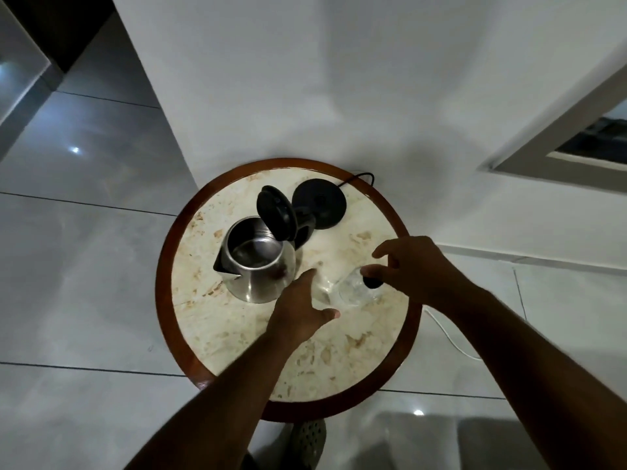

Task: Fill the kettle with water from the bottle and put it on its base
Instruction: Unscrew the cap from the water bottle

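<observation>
A round table (176, 300) with a pale marbled top and a reddish-brown wooden rim is seen from above at the centre of the frame, set on glossy grey floor tiles against a white wall. A stainless steel kettle (258, 266) is stood upright on the left half of the tabletop, apart from its base; its black lid (275, 212) is hinged open and tilted upward, and the interior is exposed, the water level not being discernible. The black round base (319, 202) is placed just beyond the kettle toward upper centre, with a black cord (361, 176) led off the far table edge. A clear plastic bottle (351, 291) is positioned right of the kettle, near frame centre, its outline blurred; whether it is standing or lifted cannot be told. The left hand (303, 308) is reached in beside the bottle's body with fingers spread and thumb extended, not yet closed around it. The right hand (412, 268) is held over the bottle top, fingertips curled at the dark cap (371, 281); whether the cap is actually pinched cannot be told. No brand, label or legible writing is visible on any item. A white cable (451, 337) is seen on the floor at right
</observation>
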A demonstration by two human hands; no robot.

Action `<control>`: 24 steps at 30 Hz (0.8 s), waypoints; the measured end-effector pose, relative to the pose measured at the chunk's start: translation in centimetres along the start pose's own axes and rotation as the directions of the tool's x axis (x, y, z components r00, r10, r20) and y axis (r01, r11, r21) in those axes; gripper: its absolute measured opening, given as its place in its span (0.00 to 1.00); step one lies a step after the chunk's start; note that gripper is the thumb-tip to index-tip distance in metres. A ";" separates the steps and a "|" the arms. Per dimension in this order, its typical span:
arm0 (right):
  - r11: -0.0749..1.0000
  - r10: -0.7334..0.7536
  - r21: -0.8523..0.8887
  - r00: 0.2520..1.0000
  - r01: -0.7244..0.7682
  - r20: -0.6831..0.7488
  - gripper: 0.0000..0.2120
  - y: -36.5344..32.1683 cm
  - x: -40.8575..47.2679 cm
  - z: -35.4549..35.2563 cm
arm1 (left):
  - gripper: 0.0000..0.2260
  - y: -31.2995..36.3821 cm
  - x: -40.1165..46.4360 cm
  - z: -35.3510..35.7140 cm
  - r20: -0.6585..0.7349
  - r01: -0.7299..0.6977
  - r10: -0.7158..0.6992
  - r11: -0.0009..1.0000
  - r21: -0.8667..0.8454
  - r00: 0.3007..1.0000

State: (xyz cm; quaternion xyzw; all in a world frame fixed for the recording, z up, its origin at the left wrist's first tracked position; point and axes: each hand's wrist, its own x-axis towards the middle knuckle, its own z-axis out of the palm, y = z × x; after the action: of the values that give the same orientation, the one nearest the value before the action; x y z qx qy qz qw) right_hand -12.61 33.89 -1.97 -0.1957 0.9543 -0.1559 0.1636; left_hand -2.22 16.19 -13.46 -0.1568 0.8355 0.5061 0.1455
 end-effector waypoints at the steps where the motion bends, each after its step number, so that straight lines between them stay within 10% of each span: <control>1: 1.000 -0.024 -0.008 0.999 0.024 0.025 0.23 0.2 -0.2 0.2 | 0.44 0.4 0.6 0.2 0.067 -0.051 0.048 0.997 0.057 0.997; 8: 0.969 -0.212 -0.098 0.968 0.225 0.133 0.18 -0.3 -0.7 0.7 | 0.37 4.0 4.4 0.9 0.315 -0.268 0.201 0.945 0.186 0.928; 24: 0.761 -0.542 -0.242 0.795 0.602 0.274 0.14 0.1 -1.6 -0.5 | 0.30 4.1 6.3 1.1 0.404 -0.303 0.210 0.936 0.180 0.890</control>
State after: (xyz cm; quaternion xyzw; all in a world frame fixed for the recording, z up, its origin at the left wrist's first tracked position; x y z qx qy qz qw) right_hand -11.47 34.74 -1.12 -0.5161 0.8405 -0.0241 0.1631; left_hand -9.53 18.23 -13.16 0.0747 0.8596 0.4378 0.2529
